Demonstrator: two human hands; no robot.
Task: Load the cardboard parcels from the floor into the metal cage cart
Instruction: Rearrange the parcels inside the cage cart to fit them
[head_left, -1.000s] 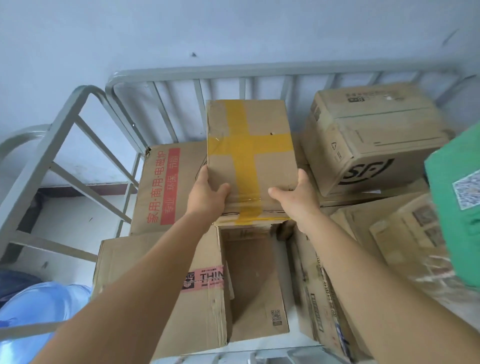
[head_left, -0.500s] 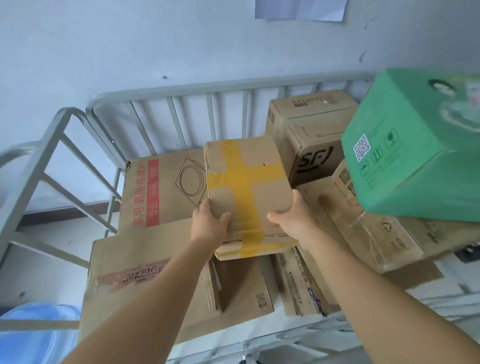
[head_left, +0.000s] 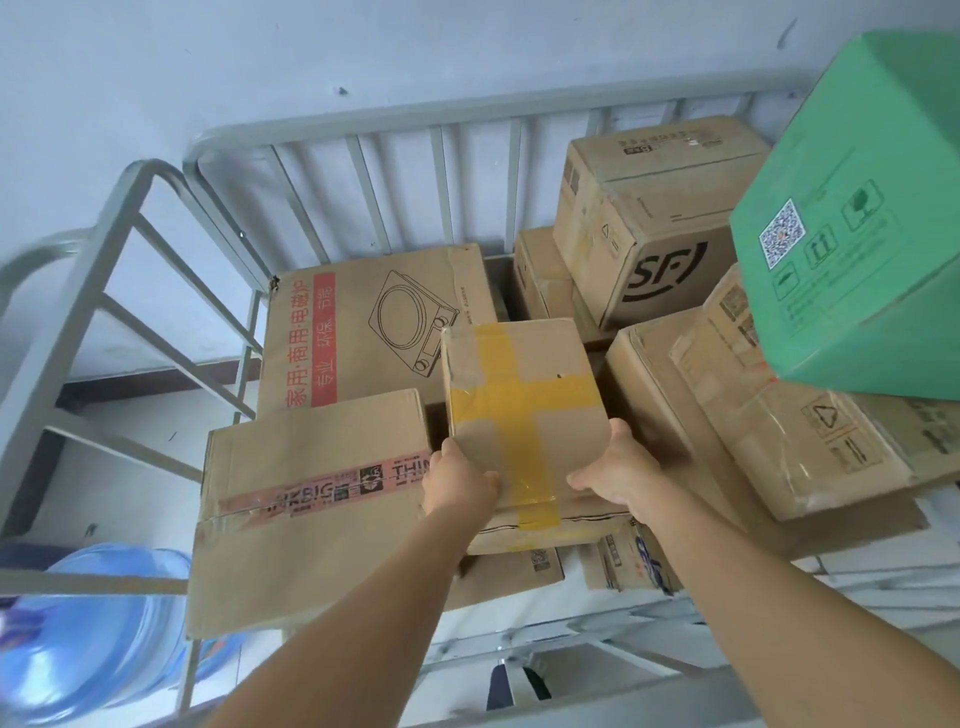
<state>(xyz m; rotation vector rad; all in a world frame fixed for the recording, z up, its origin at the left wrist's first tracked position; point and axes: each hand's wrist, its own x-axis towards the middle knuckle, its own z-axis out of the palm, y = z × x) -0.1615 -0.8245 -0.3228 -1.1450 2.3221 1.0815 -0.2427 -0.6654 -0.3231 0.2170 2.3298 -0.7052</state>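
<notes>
A flat cardboard parcel with a yellow tape cross (head_left: 524, 415) is held inside the grey metal cage cart (head_left: 363, 124). My left hand (head_left: 457, 483) grips its near left corner and my right hand (head_left: 615, 475) grips its near right corner. The parcel sits low over the gap in the cart's middle, between a box with pink printed tape (head_left: 306, 499) on the left and a plastic-wrapped box (head_left: 779, 426) on the right. Whether it rests on the boxes below is hidden.
A box with red Chinese print and a cooker drawing (head_left: 363, 322) lies at the back left. An SF-marked box (head_left: 654, 218) stands at the back right. A green box (head_left: 857, 218) looms at the upper right. A blue water bottle (head_left: 93, 634) stands outside the cart's left rail.
Both hands have brought the yellow-taped parcel down from rail height into the middle of the cart, so it covers the gap between the boxes. The view has shifted.
</notes>
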